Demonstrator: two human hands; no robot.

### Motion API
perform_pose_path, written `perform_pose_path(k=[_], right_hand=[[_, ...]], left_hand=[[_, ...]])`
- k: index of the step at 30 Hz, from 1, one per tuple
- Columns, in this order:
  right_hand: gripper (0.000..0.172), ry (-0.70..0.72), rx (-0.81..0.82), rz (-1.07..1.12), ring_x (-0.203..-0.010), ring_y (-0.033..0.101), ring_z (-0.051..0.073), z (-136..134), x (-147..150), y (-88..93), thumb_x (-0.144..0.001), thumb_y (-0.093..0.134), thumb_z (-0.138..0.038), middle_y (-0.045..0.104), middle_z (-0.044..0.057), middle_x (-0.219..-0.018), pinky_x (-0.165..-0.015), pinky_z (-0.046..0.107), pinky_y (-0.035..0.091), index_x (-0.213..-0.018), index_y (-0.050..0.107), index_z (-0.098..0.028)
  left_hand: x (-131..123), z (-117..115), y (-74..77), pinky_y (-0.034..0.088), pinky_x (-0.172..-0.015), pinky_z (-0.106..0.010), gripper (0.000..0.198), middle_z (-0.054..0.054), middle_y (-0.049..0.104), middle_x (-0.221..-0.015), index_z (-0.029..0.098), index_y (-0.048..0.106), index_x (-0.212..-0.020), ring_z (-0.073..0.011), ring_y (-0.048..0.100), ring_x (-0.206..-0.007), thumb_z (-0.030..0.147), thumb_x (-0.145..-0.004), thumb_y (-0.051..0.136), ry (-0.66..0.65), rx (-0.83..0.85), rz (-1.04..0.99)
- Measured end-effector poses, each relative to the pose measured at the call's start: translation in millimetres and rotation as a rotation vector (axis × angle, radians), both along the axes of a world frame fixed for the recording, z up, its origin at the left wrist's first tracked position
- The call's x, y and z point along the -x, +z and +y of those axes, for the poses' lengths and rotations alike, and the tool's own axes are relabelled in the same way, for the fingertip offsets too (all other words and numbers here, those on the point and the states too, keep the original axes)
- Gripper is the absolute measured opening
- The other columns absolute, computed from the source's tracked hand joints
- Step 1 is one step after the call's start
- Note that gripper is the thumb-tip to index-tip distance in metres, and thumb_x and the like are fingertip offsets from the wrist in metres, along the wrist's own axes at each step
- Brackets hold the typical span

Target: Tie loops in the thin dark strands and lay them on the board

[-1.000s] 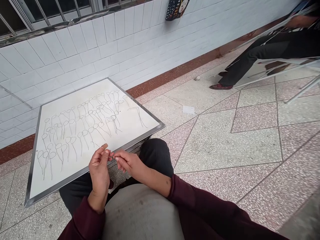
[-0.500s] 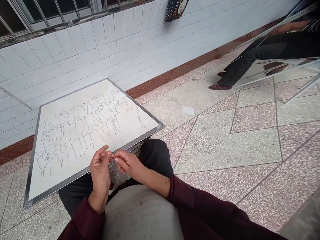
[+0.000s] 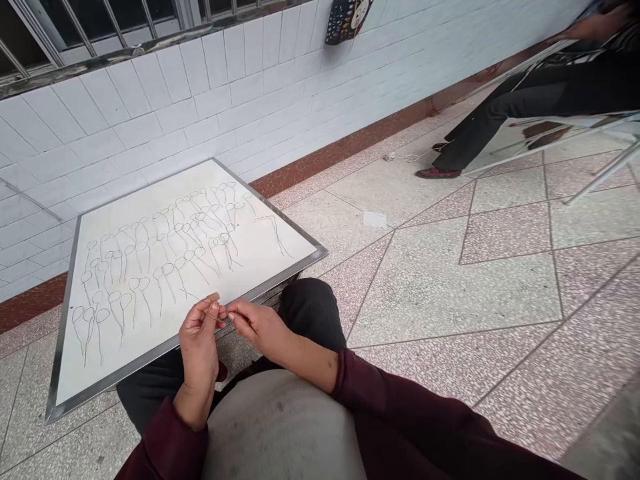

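My left hand is closed in a pinch above the near edge of a white board. What looks like a tan wrap covers one of its fingertips. Close against it, almost touching, my right hand pinches too, thumb to forefinger. Whatever lies between the fingertips is too small to make out. Rows of thin dark looped strands, each a ring with two loose tails, lie across the board. One bent strand without a ring rests apart at the right.
The metal-framed board rests over my knees and reaches to the tiled wall. At upper right another person's legs stretch beside a white metal frame. A white scrap lies on the floor; a patterned bag hangs above.
My hands stay pinched together in nearly the same place, with small finger shifts. The other person's forearm has risen, and a pale cord now shows near their shoe.
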State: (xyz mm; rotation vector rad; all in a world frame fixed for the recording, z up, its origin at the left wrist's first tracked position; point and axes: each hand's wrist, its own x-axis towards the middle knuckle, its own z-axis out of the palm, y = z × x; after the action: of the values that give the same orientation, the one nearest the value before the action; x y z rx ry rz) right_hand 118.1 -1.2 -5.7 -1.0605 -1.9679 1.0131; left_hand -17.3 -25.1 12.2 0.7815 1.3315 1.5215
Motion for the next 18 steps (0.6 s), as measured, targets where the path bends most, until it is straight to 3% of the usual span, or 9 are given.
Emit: perform_pose_path(k=[11, 18], right_hand=[[0.02, 0.1, 0.166, 0.149, -0.052, 0.051, 0.009, 0.0, -0.2, -7.1, -0.1, 0.036, -0.031, 0.055, -0.004, -0.066, -0.052, 0.019, 0.045, -0.096, 0.052, -0.021], [0.02, 0.092, 0.041, 0.065, -0.052, 0.05, 0.009, 1.8, -0.9, -6.8, -0.1, 0.036, -0.028, 0.055, -0.003, -0.067, -0.052, 0.019, 0.041, -0.092, 0.052, -0.02]], left_hand=[[0.1, 0.3, -4.3, 0.049, -0.064, -0.022, 0.028, 0.0, 0.065, -0.082, 0.017, 0.069, -0.097, -0.0083, 0.058, -0.067, 0.032, -0.074, 0.076, 0.004, -0.03, 0.064], [1.0, -1.0, -5.0, 0.051, -0.068, -0.024, 0.029, -0.003, 0.067, -0.089, 0.016, 0.07, -0.095, -0.0082, 0.058, -0.066, 0.033, -0.073, 0.077, -0.006, -0.007, 0.032]])
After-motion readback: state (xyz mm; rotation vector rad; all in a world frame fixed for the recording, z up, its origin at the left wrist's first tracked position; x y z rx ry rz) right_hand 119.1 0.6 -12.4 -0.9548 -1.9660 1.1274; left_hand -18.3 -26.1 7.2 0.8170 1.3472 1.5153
